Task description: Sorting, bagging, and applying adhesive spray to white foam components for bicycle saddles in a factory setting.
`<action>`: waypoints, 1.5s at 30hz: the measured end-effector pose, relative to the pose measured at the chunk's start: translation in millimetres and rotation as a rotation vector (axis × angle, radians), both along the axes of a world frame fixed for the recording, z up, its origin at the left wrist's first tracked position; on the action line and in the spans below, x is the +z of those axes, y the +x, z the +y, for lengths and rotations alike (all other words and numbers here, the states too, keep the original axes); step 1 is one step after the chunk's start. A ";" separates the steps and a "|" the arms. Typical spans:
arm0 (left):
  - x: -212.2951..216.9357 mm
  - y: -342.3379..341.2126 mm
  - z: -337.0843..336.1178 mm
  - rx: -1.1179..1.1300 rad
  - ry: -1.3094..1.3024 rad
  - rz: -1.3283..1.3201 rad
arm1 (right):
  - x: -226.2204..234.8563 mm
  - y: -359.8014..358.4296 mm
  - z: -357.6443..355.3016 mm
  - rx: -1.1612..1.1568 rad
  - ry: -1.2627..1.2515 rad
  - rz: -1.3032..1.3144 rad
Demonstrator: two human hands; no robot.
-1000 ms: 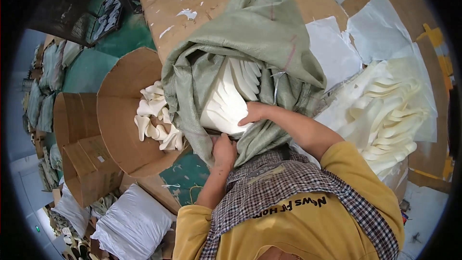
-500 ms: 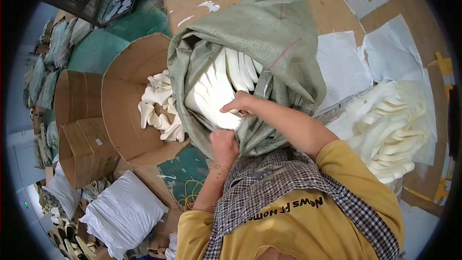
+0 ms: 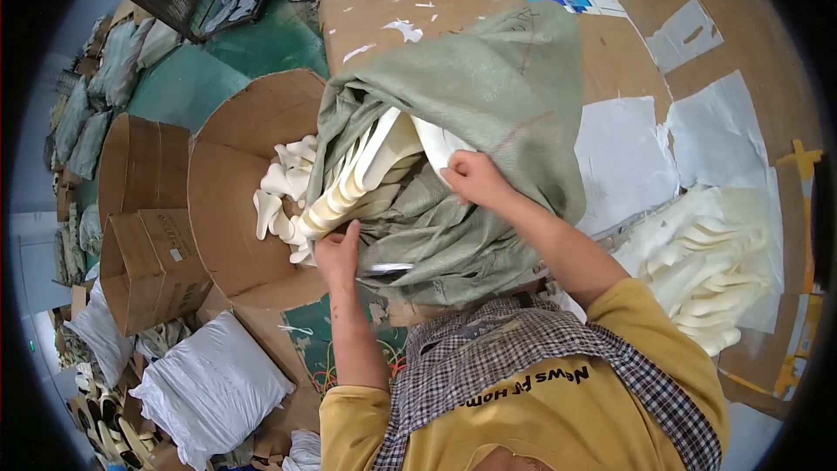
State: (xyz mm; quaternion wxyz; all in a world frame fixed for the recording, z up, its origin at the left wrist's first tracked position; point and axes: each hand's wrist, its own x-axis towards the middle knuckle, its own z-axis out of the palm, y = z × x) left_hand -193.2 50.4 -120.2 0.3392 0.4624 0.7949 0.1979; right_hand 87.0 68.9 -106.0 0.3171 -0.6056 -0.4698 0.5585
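A grey-green woven sack lies tilted in front of me, its mouth facing the box on the left. Cream-white, insole-shaped pieces are stacked in the mouth, their lower ends reaching over the box's rim. My right hand is closed, pinching the edge of a white piece at the mouth's right side. At the lower left of the mouth, my left hand is closed at the sack's edge, just below the stack ends. Its fingertips are partly hidden.
The round-sided cardboard box holds several loose cream pieces. Another pile of cream pieces lies on white paper at the right. A smaller carton and a stuffed white bag are at the left.
The sack's mouth has swung left, and the stacked pieces now lean toward the box. My left hand has moved left and slightly up; my right hand has moved right and slightly up.
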 end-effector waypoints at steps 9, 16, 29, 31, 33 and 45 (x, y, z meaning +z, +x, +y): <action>-19.0 -18.9 20.3 0.608 0.072 -0.804 | -26.0 88.1 24.8 0.465 0.039 -0.864; -11.6 -14.2 45.6 0.055 0.329 -0.623 | -44.0 44.8 18.1 0.714 0.072 -1.016; -55.0 -10.5 83.5 0.388 0.380 -0.768 | -4.6 -0.8 79.0 0.874 0.920 -0.678; -62.0 -10.2 84.2 0.425 0.383 -0.789 | 11.4 15.0 112.5 0.761 0.867 -0.481; -74.5 -18.1 81.3 0.471 0.438 -0.776 | 27.3 18.9 146.2 0.515 0.540 -0.349; -58.1 -4.1 103.7 0.521 0.366 -0.767 | 19.2 -29.2 151.3 0.494 0.642 -0.450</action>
